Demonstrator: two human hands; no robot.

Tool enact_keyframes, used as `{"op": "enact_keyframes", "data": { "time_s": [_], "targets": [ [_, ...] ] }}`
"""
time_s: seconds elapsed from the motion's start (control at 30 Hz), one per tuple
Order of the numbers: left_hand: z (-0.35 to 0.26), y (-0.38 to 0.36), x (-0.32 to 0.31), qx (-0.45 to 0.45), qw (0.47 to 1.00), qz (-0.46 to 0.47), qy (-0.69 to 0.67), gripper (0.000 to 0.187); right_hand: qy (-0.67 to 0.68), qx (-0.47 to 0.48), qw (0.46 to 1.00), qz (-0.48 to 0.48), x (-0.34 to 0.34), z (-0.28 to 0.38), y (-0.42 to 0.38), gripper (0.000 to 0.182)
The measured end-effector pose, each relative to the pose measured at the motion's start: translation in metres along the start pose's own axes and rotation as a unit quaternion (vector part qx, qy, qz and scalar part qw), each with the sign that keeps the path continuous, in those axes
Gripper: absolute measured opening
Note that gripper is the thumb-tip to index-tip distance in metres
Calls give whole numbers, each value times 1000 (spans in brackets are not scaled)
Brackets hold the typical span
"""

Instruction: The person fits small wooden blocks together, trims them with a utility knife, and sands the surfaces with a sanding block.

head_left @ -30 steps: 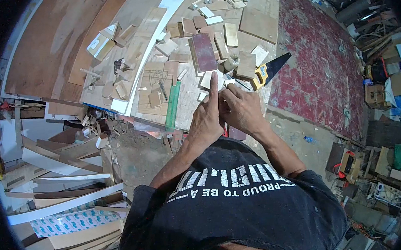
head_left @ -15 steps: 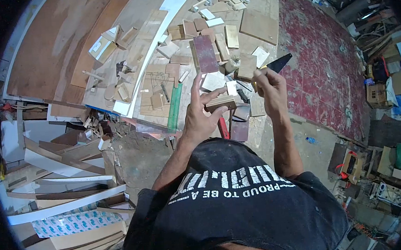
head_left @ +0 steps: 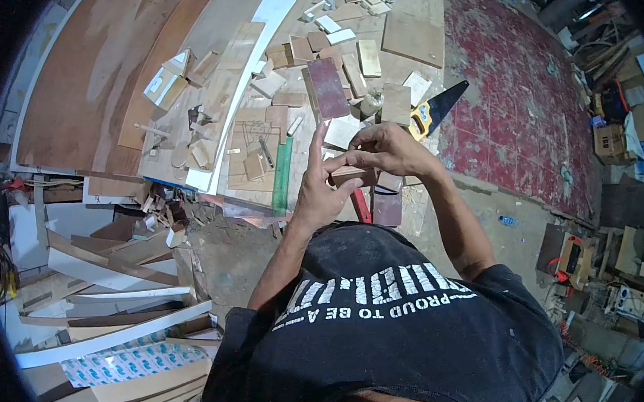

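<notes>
My left hand [head_left: 323, 190] grips a small wooden block [head_left: 355, 175] between thumb and fingers, with its index finger pointing up. Over the top of the same block, my right hand [head_left: 392, 150] is bent inward, its fingertips close to the fingers of my left hand. Whether anything small is between the right fingertips cannot be made out. Just beyond the hands lies a dark red sanding block [head_left: 328, 87]. A red-handled tool [head_left: 360, 206] and another dark red piece [head_left: 387, 207] are beneath the block, near the bench edge.
A handsaw with a yellow handle [head_left: 422, 121] lies right of a wooden square [head_left: 396, 104]. A green ruler [head_left: 282, 175] is on the bench at left. Wood offcuts [head_left: 301, 48] cover the bench further back. Curved boards [head_left: 114, 325] are stacked at lower left.
My right hand has moved left and down from beside the saw handle to the block, uncovering the yellow handle. My left hand still holds the block.
</notes>
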State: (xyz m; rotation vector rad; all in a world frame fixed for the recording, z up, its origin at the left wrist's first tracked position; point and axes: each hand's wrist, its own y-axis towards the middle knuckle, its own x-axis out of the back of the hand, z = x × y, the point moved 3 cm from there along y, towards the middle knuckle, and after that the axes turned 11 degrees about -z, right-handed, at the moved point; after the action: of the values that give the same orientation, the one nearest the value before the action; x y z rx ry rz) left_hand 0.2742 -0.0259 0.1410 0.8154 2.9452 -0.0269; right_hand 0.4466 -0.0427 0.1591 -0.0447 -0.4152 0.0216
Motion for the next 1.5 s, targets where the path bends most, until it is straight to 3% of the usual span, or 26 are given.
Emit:
{"op": "enact_keyframes", "data": {
  "time_s": [0.13, 0.2, 0.37, 0.43, 0.47, 0.53, 0.67, 0.9, 1.0, 1.13, 1.23, 1.33, 1.5],
  "targets": [
    [1, -4, 3, -33, 999, 15, 39, 109, 47, -2, 999, 20, 3, -4, -7, 22],
    [2, -4, 3, 10, 998, 46, -47, 110, 63, -17, 998, 26, 7, -3, -10, 22],
    [1, -6, 2, 57, 994, 64, -64, 114, 99, -19, 995, 12, 7, -6, -15, 21],
    [3, -7, 3, 77, 994, 67, -47, 115, 19, 135, 990, 22, 9, 5, -18, 27],
    [3, -8, 3, 78, 991, 80, -72, 116, 20, 134, 991, 22, 8, 7, -19, 27],
    [-2, -9, 2, 79, 988, 94, -96, 116, -111, 186, 975, 52, 1, 13, -24, 40],
    [-7, -8, 9, 128, 973, 114, -154, 119, -204, 202, 957, 41, -2, 22, -29, 46],
    [-24, -9, 7, 118, 955, 143, -229, 120, -143, 240, 959, -39, 5, 25, -33, 46],
    [-25, -9, 10, 132, 955, 165, -206, 121, -168, 214, 962, 10, -3, 31, -34, 41],
    [-21, -9, 9, 140, 952, 173, -210, 121, -120, 229, 966, -28, -5, 21, -33, 39],
    [-18, -10, 9, 142, 941, 181, -248, 121, -124, 270, 954, -50, -2, 24, -40, 32],
    [-13, -15, 7, 174, 913, 171, -328, 120, -218, 336, 913, -79, -7, 24, -47, 32],
    [11, -27, 8, 237, 888, 165, -357, 116, -214, 266, 939, -42, -17, 18, -55, 31]
  ]
}}
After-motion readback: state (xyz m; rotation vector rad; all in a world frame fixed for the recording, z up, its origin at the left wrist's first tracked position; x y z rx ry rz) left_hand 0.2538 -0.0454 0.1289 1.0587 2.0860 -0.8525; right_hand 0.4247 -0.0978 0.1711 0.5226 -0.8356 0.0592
